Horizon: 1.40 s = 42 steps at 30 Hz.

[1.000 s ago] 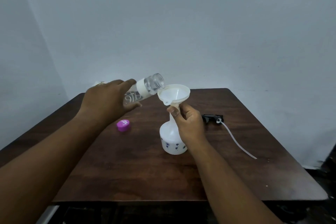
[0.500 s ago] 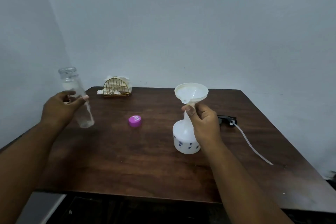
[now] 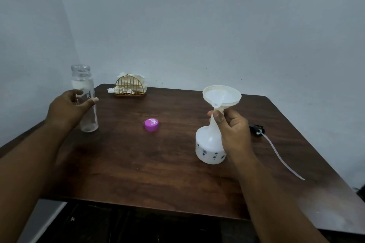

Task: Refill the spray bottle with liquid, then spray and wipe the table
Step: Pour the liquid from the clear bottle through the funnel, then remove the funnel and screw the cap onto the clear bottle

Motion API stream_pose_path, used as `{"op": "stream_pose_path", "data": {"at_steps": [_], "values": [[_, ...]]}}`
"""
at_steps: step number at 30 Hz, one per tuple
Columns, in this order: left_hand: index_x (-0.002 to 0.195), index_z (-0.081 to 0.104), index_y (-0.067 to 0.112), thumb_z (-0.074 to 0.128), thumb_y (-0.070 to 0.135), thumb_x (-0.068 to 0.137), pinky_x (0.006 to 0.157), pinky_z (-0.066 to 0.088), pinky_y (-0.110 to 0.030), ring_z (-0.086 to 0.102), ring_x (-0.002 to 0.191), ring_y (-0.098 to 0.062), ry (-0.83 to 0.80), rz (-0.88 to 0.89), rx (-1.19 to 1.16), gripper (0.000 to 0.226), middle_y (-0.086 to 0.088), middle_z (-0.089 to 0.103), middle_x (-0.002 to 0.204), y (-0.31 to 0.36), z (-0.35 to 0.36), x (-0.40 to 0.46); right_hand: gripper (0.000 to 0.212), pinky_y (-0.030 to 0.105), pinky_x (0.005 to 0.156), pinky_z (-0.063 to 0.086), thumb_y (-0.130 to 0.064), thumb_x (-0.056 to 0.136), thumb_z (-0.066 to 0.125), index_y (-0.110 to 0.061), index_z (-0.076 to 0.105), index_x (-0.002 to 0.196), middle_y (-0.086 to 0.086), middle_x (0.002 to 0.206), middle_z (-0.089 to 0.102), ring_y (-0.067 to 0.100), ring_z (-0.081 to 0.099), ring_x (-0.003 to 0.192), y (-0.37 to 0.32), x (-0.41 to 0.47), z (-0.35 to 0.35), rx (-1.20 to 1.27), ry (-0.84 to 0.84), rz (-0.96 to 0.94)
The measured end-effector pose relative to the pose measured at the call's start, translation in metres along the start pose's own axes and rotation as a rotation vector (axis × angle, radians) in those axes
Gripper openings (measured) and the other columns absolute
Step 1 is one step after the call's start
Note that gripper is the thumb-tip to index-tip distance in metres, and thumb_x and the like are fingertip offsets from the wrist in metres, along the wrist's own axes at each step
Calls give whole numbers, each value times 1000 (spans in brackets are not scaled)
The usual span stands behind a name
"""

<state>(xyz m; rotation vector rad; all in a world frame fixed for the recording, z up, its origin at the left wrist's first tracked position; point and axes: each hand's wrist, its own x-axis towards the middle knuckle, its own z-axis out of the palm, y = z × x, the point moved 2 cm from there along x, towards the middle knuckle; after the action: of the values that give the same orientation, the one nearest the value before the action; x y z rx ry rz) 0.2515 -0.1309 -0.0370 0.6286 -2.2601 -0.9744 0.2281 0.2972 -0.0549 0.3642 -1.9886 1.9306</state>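
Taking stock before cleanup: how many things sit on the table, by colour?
Clear: 1, the glass bottle
White: 2, the spray bottle and funnel
Purple: 1, the cap
Black: 1, the sprayer head
Gold: 1, the napkin holder
Total: 6

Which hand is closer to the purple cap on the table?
Left, only slightly. The left hand grips the clear bottle left of the purple cap; the right hand holds the funnel to its right.
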Motion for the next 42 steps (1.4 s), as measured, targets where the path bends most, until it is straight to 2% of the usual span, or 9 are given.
{"op": "stream_pose_path", "data": {"at_steps": [15, 20, 23, 26, 28, 33, 37, 40, 42], "values": [[130, 61, 14, 81, 48, 78, 95, 49, -44, 63, 116, -33, -2, -96, -41, 65, -12, 67, 129, -25, 11, -3, 35, 51, 94, 57, -54, 79, 68, -26, 76, 98, -4, 96, 79, 20, 74, 98, -3, -2, 2, 41, -30, -4], [147, 39, 16, 86, 53, 69, 105, 46, -53, 57, 127, -40, -26, -142, 29, 98, -18, 58, 141, -26, 11, 0, 36, 54, 93, 56, -53, 79, 69, -24, 76, 99, -2, 96, 79, 24, 73, 97, -2, -2, 2, 51, -26, -14], [155, 10, 27, 84, 62, 66, 111, 34, -61, 38, 137, -49, 177, -188, 96, 120, -26, 40, 150, -18, 6, -10, 42, 55, 92, 56, -55, 80, 69, -20, 76, 102, 1, 95, 79, 27, 73, 97, -2, -2, 1, 49, -22, -7], [150, 21, 27, 73, 59, 80, 108, 34, -57, 30, 137, -44, 492, 45, 71, 93, -23, 26, 153, 0, 0, -38, 40, 56, 91, 56, -53, 80, 70, -19, 77, 101, 3, 94, 78, 30, 72, 96, -3, -2, 1, 50, -22, -5], [144, 30, 26, 69, 53, 86, 105, 37, -54, 32, 135, -42, 511, 205, 101, 74, -23, 29, 150, 11, 4, -51, 40, 56, 92, 56, -52, 80, 70, -20, 77, 102, 2, 96, 79, 29, 72, 97, -4, -3, 1, 61, -21, 5], [119, 62, 20, 73, 31, 87, 98, 40, -51, 49, 117, -39, 251, 560, 305, 35, -15, 51, 123, 36, 40, -69, 48, 58, 91, 55, -65, 76, 74, -23, 77, 100, 2, 95, 79, 29, 73, 96, -4, -4, 1, 56, -16, 6], [110, 67, 31, 71, 32, 90, 93, 48, -40, 56, 109, -22, -210, 580, 292, 20, 2, 59, 115, 52, 74, -79, 54, 60, 87, 55, -74, 70, 71, -26, 77, 92, 8, 92, 77, 36, 71, 93, -2, -3, 2, 42, -7, 1], [121, 60, 43, 73, 43, 87, 96, 53, -37, 58, 104, -3, -553, 547, 150, 36, 13, 60, 116, 74, 101, -105, 56, 59, 87, 56, -80, 67, 69, -30, 76, 91, 6, 94, 77, 33, 71, 93, -2, -1, 3, 48, -11, 4], [140, 50, 42, 77, 53, 79, 101, 52, -35, 57, 112, 0, -704, 475, 8, 68, 14, 59, 127, 92, 120, -132, 48, 58, 88, 56, -73, 72, 71, -30, 76, 90, 1, 94, 78, 28, 73, 92, -1, -1, 1, 37, -12, 7]]}}
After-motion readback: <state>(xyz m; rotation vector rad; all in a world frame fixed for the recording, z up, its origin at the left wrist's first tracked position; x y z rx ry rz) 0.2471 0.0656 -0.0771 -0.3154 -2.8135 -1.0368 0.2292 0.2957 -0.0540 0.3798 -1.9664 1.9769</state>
